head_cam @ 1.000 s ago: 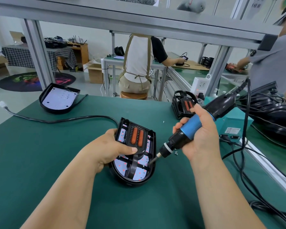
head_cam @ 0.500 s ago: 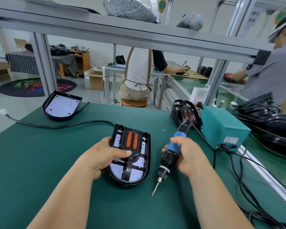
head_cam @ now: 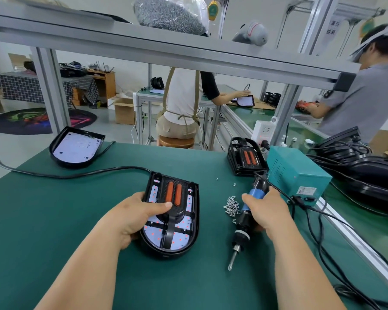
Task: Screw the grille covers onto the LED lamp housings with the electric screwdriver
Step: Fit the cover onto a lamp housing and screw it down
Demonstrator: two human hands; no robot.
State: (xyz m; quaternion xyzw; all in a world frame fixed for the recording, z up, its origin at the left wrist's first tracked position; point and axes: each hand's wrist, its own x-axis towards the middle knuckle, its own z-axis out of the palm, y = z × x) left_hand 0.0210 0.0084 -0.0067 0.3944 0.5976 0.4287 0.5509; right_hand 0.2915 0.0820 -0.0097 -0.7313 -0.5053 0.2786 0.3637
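Observation:
A black LED lamp housing point(head_cam: 189, 240) with its grille cover point(head_cam: 173, 198) fitted lies on the green mat in the middle. My left hand point(head_cam: 134, 215) grips its left edge, thumb pressing on the grille below the two orange bars. My right hand point(head_cam: 264, 211) holds the blue-and-black electric screwdriver point(head_cam: 244, 222) low over the mat to the right of the housing, bit pointing down toward me and clear of the lamp. A small heap of loose screws point(head_cam: 231, 204) lies just left of that hand. A bare housing point(head_cam: 75, 148) sits at the far left.
A stack of grille covers point(head_cam: 246, 157) and a teal power box point(head_cam: 298, 175) stand at the back right, cables trailing along the right edge. A black cord point(head_cam: 76, 174) runs left from the lamp. Black housings point(head_cam: 372, 173) pile beyond the rail. Two people work at benches behind.
My right hand pulled the screwdriver away from the housing's right edge, swung it upright and lowered it toward the mat beside the screws. My left hand kept its hold on the housing.

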